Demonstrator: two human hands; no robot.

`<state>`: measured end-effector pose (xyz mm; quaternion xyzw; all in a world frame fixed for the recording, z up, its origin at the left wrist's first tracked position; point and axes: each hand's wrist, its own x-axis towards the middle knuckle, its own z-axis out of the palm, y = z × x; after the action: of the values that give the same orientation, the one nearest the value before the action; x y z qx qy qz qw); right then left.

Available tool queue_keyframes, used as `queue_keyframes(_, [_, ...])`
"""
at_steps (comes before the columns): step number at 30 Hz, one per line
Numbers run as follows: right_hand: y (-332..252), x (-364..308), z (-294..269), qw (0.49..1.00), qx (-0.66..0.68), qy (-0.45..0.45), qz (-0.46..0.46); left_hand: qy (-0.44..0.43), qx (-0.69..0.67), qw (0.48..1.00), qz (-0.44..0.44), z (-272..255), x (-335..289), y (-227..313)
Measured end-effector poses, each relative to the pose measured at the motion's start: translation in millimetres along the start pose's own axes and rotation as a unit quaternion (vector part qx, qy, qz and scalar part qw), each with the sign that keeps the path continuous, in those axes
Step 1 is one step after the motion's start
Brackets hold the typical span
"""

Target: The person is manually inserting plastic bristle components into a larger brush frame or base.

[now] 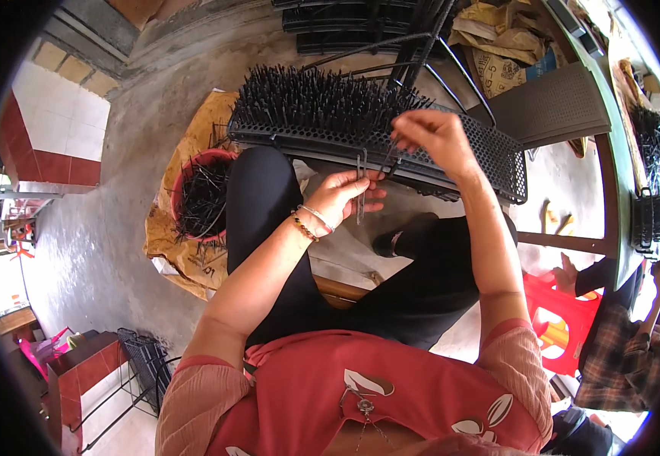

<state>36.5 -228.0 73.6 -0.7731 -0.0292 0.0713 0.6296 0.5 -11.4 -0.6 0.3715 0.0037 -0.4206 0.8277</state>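
Pinching a slim grey prong [359, 207] in the left hand [341, 193], right by a black perforated tray [489, 148] of dark rods [314, 95]. Curling the right hand [436, 143] over it, can't really tell on what. Sitting over grey concrete floor [121, 228], near a red bowl [177, 196] on brown paper [201, 266].

Black tray [498, 158], red bucket [176, 196], yellow-brown paper [196, 131]

Daylit, fairly bright. Far-left doorway [4, 292] burns out to white; upper-right edge likewise washed. Cool glare on concrete floor [71, 262], left side. Left hand [339, 194] evenly lit; black trousers [261, 209] lose detail. Fisheye bends edges; corners black.
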Motion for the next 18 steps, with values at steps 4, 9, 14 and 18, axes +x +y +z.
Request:
queue_keyframes(4, [6, 9, -2, 0.986, 0.050, 0.134, -0.081, 0.014, 0.025, 0.999, -0.043, 0, 0, -1])
queue_keyframes(9, [18, 16, 13, 0.973, -0.018, 0.166, -0.159, 0.011, 0.046, 0.997, -0.066, -1, 0, -4])
queue_keyframes(14, [13, 19, 17, 0.953, -0.156, 0.172, -0.196, -0.010, 0.039, 0.996, -0.074, -5, -2, -6])
queue_keyframes(18, [11, 20, 20, 0.950, -0.141, 0.182, -0.211, -0.001, 0.047, 0.996, -0.073, -4, -1, -6])
